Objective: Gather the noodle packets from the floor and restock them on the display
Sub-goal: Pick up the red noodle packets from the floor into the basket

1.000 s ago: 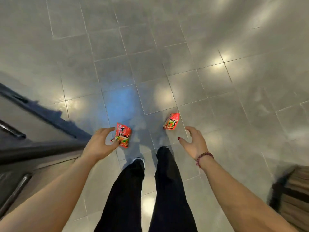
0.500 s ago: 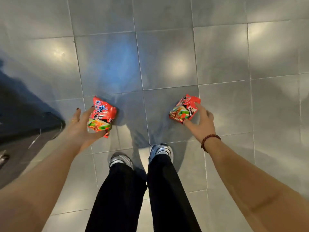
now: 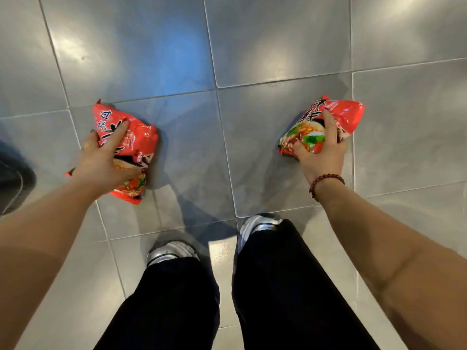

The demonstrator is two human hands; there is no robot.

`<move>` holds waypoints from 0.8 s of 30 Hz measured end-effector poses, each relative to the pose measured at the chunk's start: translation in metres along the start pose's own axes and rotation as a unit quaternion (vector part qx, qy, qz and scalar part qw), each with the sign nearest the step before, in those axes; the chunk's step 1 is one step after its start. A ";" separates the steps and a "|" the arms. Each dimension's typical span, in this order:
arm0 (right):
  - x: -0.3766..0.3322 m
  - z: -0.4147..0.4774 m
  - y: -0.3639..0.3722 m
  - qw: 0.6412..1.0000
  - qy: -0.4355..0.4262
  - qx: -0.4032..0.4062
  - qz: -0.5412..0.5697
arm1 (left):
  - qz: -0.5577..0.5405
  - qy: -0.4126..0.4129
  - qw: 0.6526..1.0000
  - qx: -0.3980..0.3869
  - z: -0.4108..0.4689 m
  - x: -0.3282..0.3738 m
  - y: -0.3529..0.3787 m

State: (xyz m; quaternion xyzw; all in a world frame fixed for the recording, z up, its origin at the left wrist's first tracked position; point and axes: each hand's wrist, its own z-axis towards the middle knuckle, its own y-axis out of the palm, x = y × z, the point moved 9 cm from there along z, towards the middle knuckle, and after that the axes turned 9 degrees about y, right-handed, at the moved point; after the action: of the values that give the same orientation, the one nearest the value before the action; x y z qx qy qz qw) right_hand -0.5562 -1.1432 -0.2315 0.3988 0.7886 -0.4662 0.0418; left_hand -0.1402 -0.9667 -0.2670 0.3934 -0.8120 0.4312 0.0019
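A: Left noodle packet (image 3: 136,137), low over a floor (image 3: 227,152) tile seam, gripped by left hand (image 3: 101,162), fingers spread and curled; right noodle packet (image 3: 346,114) clutched likewise in right hand (image 3: 321,155). Floor contact unclear.
B: Probable risks: a slip, from glossy film; crushed noodles, from squeezing.

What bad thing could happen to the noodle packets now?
The left hand presses spread fingers over the left packet, so squeezing might crush what is inside. The right hand grips mainly the near end of the right packet, so it could slip and drop onto the shiny floor.
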 end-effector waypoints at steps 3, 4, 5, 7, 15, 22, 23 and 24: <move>-0.001 -0.009 0.001 1.000 -0.018 0.008 -0.002 | 0.009 -0.008 0.999 0.042 -0.006 0.006 -0.011; -0.004 -0.015 0.001 1.000 -0.029 -0.003 0.002 | 0.003 -0.014 0.998 0.057 -0.010 0.008 -0.016; -0.007 -0.021 0.000 0.999 -0.036 -0.020 0.009 | -0.004 -0.017 0.997 0.069 -0.014 0.010 -0.020; -0.014 -0.040 0.000 0.997 -0.036 -0.069 0.019 | -0.016 -0.026 0.997 0.070 -0.023 0.016 -0.027; -0.083 -0.151 -0.024 0.968 -0.085 -0.217 0.089 | -0.151 -0.026 0.986 0.062 -0.086 0.064 -0.075; -0.199 -0.255 -0.112 0.941 -0.131 -0.290 0.118 | -0.358 0.034 0.928 0.096 -0.198 0.140 -0.238; -0.221 -0.276 -0.129 0.931 -0.144 -0.312 0.124 | -0.378 0.046 0.920 0.098 -0.221 0.150 -0.264; -0.244 -0.299 -0.146 0.921 -0.160 -0.333 0.126 | -0.394 0.059 0.911 0.103 -0.244 0.159 -0.291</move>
State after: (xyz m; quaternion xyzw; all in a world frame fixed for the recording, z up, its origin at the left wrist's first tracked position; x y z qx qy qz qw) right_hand -0.3965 -1.0938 0.1455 0.3775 0.8245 -0.2252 0.3564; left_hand -0.1458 -0.9897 0.1438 0.6535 -0.5400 0.4992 0.1791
